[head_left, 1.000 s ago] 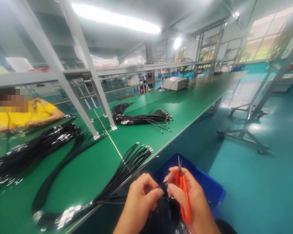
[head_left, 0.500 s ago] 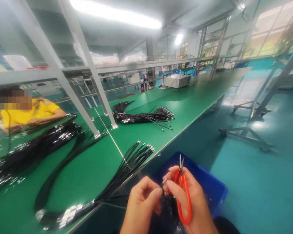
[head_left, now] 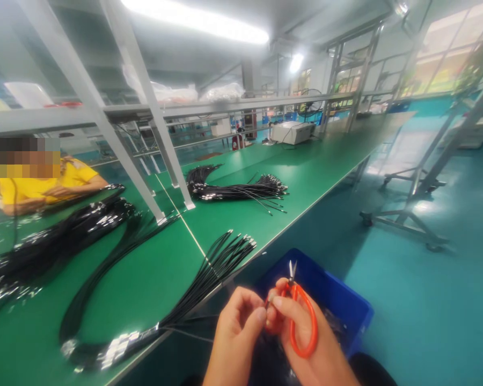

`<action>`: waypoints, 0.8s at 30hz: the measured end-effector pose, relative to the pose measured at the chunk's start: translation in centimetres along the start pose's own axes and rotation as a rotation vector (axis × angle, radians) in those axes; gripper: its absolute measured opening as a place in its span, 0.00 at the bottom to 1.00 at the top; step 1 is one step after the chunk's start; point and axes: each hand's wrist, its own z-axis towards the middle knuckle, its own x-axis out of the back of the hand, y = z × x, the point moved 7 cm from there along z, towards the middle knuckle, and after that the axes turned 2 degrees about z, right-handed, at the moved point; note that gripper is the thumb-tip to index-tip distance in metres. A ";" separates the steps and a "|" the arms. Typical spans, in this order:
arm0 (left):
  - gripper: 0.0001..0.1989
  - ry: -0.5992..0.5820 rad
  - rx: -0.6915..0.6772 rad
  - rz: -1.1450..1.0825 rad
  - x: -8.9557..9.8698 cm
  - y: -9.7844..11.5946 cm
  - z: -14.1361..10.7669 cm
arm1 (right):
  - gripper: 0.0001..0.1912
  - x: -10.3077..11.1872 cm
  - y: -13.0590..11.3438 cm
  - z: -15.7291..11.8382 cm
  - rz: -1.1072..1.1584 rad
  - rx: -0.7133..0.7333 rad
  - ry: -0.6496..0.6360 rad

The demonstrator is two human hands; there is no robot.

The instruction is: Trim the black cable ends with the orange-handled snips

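Near the bottom of the view, my left hand is closed in a pinch on the end of a thin black cable. My right hand holds scissors with orange handles, their blades pointing up and slightly apart. Its thumb and fingertips meet at the same cable end, close to the left fingertips. What exactly they pinch there is too small to make out. From the table edge, a few black cables run toward my left hand. Beside it lies a bundle of black cables with metallic tips.
Below my hands stands a blue bin with dark contents. The green table carries another black cable bundle and a glossy black pile. Metal shelf posts rise from it. A person in yellow sits across.
My right hand has turned a little, tilting the scissors leftward and lowering the blades slightly. The fingertips of both hands have come closer together at the cable end.
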 end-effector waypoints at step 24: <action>0.09 -0.135 0.038 -0.246 -1.3 1.9 1.0 | 0.07 -1.9 -0.7 0.1 -0.024 0.028 -0.119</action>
